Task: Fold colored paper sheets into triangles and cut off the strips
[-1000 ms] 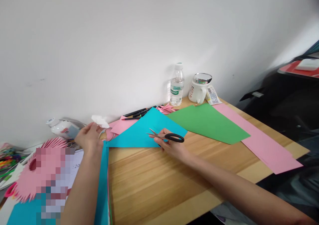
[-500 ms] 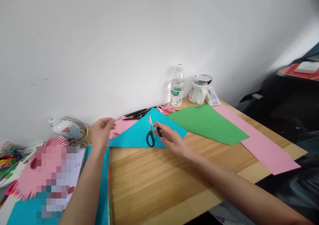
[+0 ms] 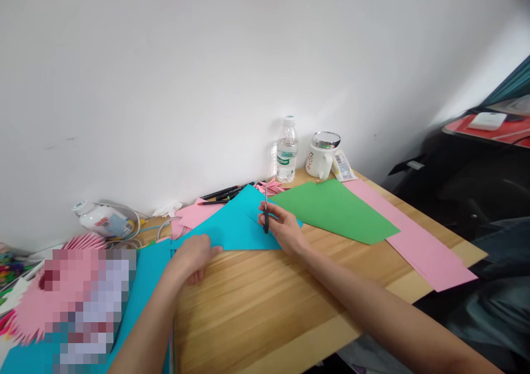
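Black-handled scissors [image 3: 266,219] are gripped in my right hand [image 3: 285,229], blades pointing up, above a folded blue paper [image 3: 232,228]. My left hand [image 3: 195,257] is over the lower left edge of that paper, thumb apart from the other fingers, with nothing visible in it. A green paper [image 3: 335,211] lies to the right, beside a long pink paper strip [image 3: 418,247]. Pink paper scraps [image 3: 194,215] and dark pens [image 3: 219,194] lie behind the blue paper.
A water bottle [image 3: 286,153] and a white mug [image 3: 321,159] stand at the back against the wall. On the left are a white bottle [image 3: 103,218], cables, a fringed pink paper [image 3: 37,302] and more blue paper [image 3: 149,269].
My left hand has come down and right to the blue paper's edge. The scissors, seen spread before, are now turned edge-on in my right hand. The view has shifted slightly.
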Motion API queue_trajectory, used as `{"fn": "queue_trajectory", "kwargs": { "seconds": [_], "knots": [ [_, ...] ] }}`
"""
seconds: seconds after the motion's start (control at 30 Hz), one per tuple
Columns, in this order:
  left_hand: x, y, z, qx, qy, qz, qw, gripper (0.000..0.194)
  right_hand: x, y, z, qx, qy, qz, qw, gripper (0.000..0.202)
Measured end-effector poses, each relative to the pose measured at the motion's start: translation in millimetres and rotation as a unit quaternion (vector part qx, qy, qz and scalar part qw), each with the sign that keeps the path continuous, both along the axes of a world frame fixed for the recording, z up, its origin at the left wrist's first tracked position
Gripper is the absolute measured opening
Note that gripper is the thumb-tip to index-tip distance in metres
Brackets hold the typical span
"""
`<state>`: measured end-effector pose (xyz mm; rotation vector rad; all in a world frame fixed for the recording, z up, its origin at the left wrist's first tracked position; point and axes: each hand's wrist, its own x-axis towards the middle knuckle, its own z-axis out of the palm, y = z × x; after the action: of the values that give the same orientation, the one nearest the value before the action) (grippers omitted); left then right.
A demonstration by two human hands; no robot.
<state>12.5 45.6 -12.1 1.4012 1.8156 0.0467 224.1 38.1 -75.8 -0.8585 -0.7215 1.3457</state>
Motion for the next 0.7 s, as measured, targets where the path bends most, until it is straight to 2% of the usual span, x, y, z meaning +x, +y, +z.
{"fn": "queue_trajectory", "kwargs": {
  "seconds": [0.17,0.33,0.4,0.47,0.53,0.7],
  "knots": [
    [-1.4,4.4,0.5,-0.002,-0.072,0.08,0.994,0.04,-8.1,3.8,-12.2,-0.026,-0.008,-0.003,1.0,0.044],
    [8.9,-10.5,-5.6,0.086,-0.212,0.18,0.957,0.028,-11.8,6.0,-11.5,-0.036,0.001,-0.014,0.999,0.048],
    [16.7,-20.6,-11.8,0.125,-0.322,0.244,0.906,0.02,-12.5,5.9,-11.4,-0.034,0.009,-0.016,0.999,0.048],
    [27.3,-28.6,-19.3,0.143,-0.456,0.321,0.817,0.015,-13.0,5.0,-10.9,-0.029,0.016,-0.015,0.999,0.047],
    [40.8,-31.5,-27.2,0.138,-0.526,0.348,0.764,0.013,-13.4,3.2,-9.0,-0.023,0.022,-0.008,0.999,0.046],
    [75.8,-19.6,-42.4,0.121,-0.559,0.353,0.74,0.014,-13.5,-4.5,2.2,0.002,0.018,0.02,1.0,0.045]
  ]
}}
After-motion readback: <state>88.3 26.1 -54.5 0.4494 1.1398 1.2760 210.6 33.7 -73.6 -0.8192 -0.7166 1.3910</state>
